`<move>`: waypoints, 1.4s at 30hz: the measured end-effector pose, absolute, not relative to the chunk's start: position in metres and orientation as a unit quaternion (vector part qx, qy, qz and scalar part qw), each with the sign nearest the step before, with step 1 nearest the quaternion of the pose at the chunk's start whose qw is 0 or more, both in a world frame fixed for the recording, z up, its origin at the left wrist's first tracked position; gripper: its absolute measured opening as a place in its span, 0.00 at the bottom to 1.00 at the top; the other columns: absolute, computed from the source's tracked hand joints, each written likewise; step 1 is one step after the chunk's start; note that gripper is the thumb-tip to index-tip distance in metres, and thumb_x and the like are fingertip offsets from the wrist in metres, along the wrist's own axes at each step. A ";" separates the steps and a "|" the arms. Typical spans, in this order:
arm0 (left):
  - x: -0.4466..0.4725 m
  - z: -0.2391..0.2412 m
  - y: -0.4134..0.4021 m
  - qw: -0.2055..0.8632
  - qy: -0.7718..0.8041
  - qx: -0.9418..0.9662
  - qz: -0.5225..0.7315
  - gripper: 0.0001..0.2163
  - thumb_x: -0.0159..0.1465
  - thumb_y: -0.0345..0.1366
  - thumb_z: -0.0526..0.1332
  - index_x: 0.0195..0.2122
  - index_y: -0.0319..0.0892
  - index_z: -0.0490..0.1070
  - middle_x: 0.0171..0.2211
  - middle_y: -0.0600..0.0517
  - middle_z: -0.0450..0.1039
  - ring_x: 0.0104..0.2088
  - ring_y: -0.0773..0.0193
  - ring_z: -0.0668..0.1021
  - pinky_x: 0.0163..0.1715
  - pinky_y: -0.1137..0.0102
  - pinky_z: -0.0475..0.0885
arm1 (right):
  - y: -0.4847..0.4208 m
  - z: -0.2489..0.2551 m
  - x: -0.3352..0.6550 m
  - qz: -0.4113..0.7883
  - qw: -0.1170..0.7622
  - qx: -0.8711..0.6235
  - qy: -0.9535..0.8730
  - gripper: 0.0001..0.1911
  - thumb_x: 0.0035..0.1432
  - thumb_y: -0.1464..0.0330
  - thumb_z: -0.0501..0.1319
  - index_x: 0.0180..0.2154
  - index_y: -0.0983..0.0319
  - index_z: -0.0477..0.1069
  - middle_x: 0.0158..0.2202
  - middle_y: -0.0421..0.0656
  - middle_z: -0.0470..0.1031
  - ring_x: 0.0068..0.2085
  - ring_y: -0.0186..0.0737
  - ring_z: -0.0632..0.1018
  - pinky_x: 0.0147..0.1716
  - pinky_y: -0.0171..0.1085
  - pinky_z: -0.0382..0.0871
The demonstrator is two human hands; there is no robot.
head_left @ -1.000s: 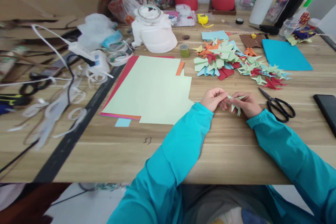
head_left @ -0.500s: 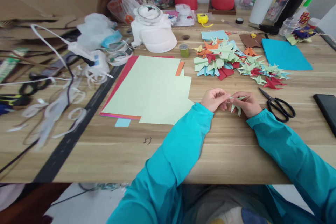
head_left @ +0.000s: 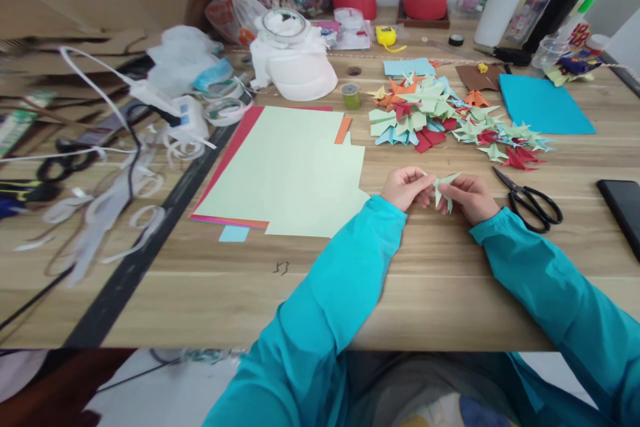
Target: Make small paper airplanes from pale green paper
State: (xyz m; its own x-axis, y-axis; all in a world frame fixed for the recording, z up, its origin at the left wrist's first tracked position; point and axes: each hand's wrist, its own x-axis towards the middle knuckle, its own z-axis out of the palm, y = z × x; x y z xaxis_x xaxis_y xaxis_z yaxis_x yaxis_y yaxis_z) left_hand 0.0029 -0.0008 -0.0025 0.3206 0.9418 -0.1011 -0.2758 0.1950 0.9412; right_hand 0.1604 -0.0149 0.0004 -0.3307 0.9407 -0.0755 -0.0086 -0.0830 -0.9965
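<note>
The right hand [head_left: 474,197] and, apparently, the left hand [head_left: 404,188] pinched the folded green paper [head_left: 440,185], newly turned, its folds more exposed.

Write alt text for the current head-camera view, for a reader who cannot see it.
A person's left hand and right hand hold a small folded pale-green paper piece over a wooden table. Stacked paper sheets lie to the left and black-handled scissors to the right, with a colorful pile of folded paper shapes beyond the hands.
</note>
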 end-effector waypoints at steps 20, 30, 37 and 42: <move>0.003 -0.003 -0.002 0.678 0.348 0.483 0.432 0.16 0.49 0.44 0.67 0.23 0.33 0.68 0.16 0.54 0.70 0.16 0.71 0.73 0.17 0.75 0.70 | -0.016 0.004 0.159 0.591 0.403 -0.427 -0.553 0.14 0.45 0.59 0.67 0.23 0.64 0.71 0.17 0.40 0.73 0.17 0.32 0.71 0.16 0.31 0.65; 0.001 -0.005 0.000 0.707 0.343 0.426 0.448 0.18 0.45 0.44 0.69 0.22 0.34 0.67 0.17 0.53 0.70 0.16 0.69 0.73 0.17 0.74 0.70 | -0.014 -0.003 0.161 0.583 0.420 -0.411 -0.561 0.15 0.48 0.58 0.65 0.24 0.64 0.71 0.18 0.40 0.74 0.17 0.31 0.71 0.17 0.30 0.65; 0.001 -0.002 -0.001 0.716 0.341 0.431 0.430 0.16 0.50 0.43 0.67 0.22 0.34 0.67 0.17 0.53 0.70 0.17 0.69 0.74 0.18 0.74 0.70 | -0.015 -0.001 0.160 0.600 0.419 -0.424 -0.534 0.15 0.48 0.58 0.65 0.23 0.64 0.71 0.18 0.41 0.74 0.17 0.32 0.72 0.16 0.31 0.66; 0.002 -0.002 -0.002 0.708 0.342 0.451 0.423 0.14 0.52 0.41 0.66 0.22 0.34 0.67 0.16 0.53 0.70 0.16 0.69 0.74 0.18 0.74 0.71 | -0.017 0.004 0.158 0.599 0.404 -0.429 -0.543 0.16 0.46 0.58 0.66 0.23 0.65 0.70 0.18 0.41 0.74 0.17 0.32 0.71 0.16 0.31 0.66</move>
